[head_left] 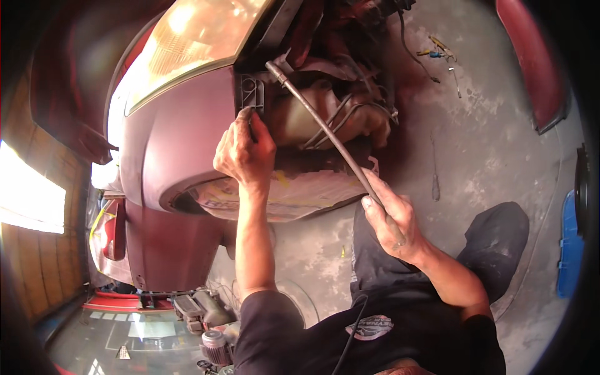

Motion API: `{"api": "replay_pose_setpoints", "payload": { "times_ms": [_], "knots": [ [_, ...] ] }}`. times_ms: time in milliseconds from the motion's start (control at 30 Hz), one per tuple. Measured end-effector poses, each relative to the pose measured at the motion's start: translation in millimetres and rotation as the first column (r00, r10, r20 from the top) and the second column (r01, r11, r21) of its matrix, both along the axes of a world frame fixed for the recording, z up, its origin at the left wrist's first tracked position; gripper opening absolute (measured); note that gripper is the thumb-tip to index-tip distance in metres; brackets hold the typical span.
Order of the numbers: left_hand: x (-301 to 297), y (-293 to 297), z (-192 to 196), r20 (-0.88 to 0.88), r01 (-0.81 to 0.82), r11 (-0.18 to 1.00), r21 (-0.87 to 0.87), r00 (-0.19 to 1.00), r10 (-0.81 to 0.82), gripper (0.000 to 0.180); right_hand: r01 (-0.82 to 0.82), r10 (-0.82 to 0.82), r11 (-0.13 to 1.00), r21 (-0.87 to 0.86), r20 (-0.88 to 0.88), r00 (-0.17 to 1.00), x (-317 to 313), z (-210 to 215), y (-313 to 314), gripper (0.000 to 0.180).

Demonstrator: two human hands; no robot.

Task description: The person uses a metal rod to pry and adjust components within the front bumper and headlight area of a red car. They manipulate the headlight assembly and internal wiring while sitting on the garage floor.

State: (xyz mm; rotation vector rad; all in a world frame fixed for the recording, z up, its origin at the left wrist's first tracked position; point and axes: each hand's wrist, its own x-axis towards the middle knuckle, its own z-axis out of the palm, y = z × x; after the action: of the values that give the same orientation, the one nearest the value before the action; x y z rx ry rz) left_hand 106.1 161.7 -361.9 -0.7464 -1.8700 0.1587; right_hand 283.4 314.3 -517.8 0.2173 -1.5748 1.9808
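Observation:
My right hand [397, 222] is closed around the lower end of a long metal bar [325, 129]. The bar slants up and left, and its thicker, socket-like tip is near the opening beside the headlight [194, 47]. My left hand [245, 150] is closed at the edge of a dark red car bumper [178, 125], just below a small bracket [252, 92]. Something dark shows by its fingers, but I cannot make out what it is. Behind the bar, a tan plastic reservoir [306, 115] with dark hoses sits in the exposed cavity.
A screwdriver [435, 187] lies on the concrete floor, with several small tools [437, 53] farther off. At the right are a dark red panel [531, 62] and a blue plastic case [567, 250]. A motor [215, 347] stands at the lower left.

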Motion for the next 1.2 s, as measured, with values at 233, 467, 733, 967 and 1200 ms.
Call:
{"api": "replay_pose_setpoints", "payload": {
  "times_ms": [233,467,733,967,1200],
  "knots": [
    [-3.7,-3.7,0.6,-0.021,0.042,0.999,0.030,0.999,-0.042,0.012,-0.137,0.146,0.988,-0.067,0.175,0.974,0.5,25.4,-19.9,0.046],
    [12.1,-12.7,5.9,0.175,0.317,0.929,0.190,0.920,-0.349,0.014,-0.412,0.543,0.600,-0.685,-0.029,0.839,17.8,87.7,-22.5,0.053],
    [82.8,18.6,-24.7,0.257,-0.382,0.314,0.869,-0.193,-0.947,0.038,-0.260,0.294,0.951,-0.166,0.234,0.927,14.4,128.7,-32.2,0.066],
    [86.1,31.8,-8.2,-0.106,-0.457,0.069,0.887,-0.347,-0.932,0.029,-0.325,0.390,0.891,-0.316,0.168,0.905,20.3,165.2,-35.0,0.062],
    [77.1,16.7,-15.6,-0.173,-0.464,0.033,0.885,-0.395,-0.902,0.032,-0.249,0.329,0.935,-0.253,0.355,0.875,26.8,172.2,-67.9,0.061]
  ]
}}
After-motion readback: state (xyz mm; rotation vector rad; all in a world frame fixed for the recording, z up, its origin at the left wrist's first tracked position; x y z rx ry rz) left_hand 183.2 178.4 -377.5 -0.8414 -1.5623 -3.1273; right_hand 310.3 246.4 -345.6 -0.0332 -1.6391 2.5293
